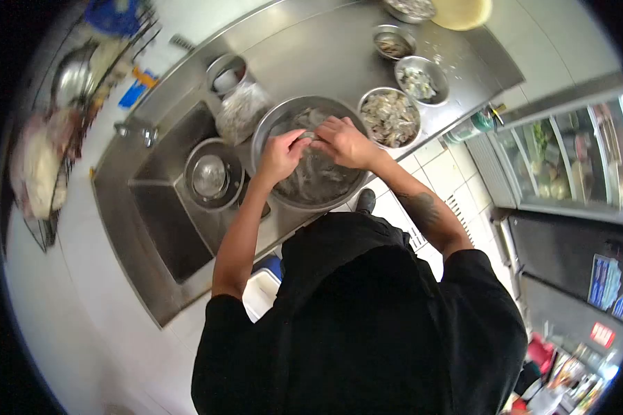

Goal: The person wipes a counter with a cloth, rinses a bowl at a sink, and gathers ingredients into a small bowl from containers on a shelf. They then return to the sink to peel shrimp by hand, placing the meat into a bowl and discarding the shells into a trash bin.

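A large steel bowl (259, 142) stands on the counter in front of me, with grey shrimp (315, 176) lying in cloudy water. Above it my left hand (284, 155) and my right hand (344, 142) meet, fingers closed in a pinch. Between the fingertips is a small greyish shrimp (309, 136), mostly covered by the fingers. Just right of the right hand is a bowl (361, 104) full of shrimp or shells. Beyond it, a smaller bowl (444, 72) contains pale, translucent pieces that look like shrimp.
A bulging plastic bag (242, 114) leans beside a metal pot (218, 64) at the bowl's left. The sink (166, 221) has a faucet (138, 131) and another pot (190, 176). More small bowls (394, 31) line the counter's far right. A glass-door fridge (574, 155) stands right.
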### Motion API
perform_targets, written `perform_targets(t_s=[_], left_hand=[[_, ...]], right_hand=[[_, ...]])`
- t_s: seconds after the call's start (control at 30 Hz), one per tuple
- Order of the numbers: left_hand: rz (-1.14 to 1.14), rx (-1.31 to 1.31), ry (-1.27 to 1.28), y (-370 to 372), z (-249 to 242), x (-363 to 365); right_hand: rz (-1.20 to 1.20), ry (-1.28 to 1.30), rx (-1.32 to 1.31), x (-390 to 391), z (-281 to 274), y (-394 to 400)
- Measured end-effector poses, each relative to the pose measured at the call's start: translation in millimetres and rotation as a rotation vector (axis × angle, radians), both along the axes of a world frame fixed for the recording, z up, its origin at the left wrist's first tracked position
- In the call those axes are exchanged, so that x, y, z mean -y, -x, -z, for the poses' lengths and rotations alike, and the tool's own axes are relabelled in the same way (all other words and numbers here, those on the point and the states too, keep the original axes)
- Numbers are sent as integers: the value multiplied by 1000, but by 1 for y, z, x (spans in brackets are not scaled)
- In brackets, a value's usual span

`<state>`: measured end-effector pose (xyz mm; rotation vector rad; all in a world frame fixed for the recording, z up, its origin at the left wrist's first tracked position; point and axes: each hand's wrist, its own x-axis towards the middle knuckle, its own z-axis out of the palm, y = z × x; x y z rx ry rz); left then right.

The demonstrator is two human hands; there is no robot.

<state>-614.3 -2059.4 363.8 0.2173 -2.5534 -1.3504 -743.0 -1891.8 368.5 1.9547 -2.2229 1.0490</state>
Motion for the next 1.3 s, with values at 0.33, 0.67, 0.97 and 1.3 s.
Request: perform_targets(t_s=[0.33,0.67,0.97,1.3], left_hand=[[57,-232,270,80,-26,-61],[-8,-205,-31,139,24,-46],[214,104,-742,131,-9,-55],[276,242,-589,108,-42,-29]], right_hand=[[253,139,-18,-48,6,40],[717,-474,-138,-100,26,84],[215,-146,-6,-92,-10,88],[-122,-67,327,-78,-31,86]])
